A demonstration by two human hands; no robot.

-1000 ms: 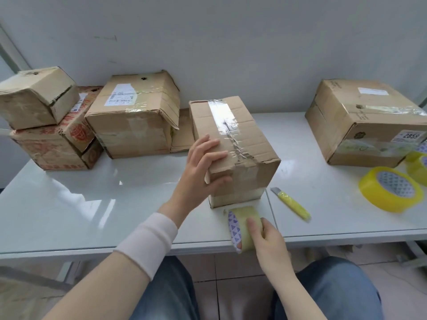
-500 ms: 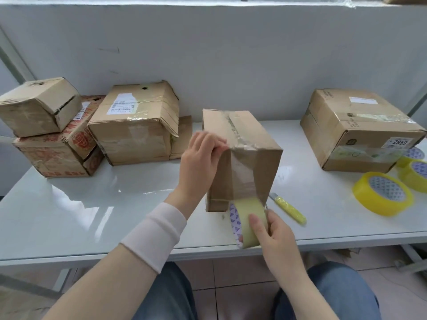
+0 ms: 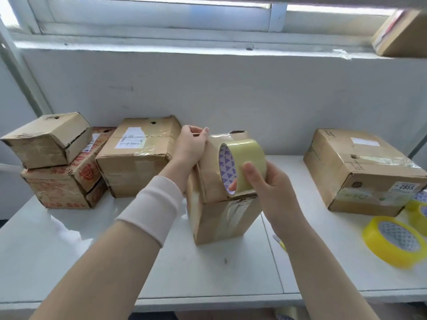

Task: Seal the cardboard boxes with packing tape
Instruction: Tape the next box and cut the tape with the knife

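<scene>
Head view: right hand (image 3: 275, 192) grips the tape roll (image 3: 242, 167), thumb on the outer face, one fingertip inside the core, roll held against the upper near face of the box (image 3: 219, 218). Box stands on end on the table (image 3: 69, 250); clear tape runs from the roll over its top. Left hand (image 3: 190, 146) curls over the box's top edge, fingers clamped there. Yellow knife (image 3: 280, 243) just right of the box, mostly hidden behind the right forearm. Two yellow tape rolls (image 3: 397, 241) at the right edge, large box (image 3: 360, 172) behind them. Left rear: labelled box (image 3: 136, 158), stacked boxes (image 3: 53, 139). Spare box (image 3: 402, 33) on the window sill, top right.
</scene>
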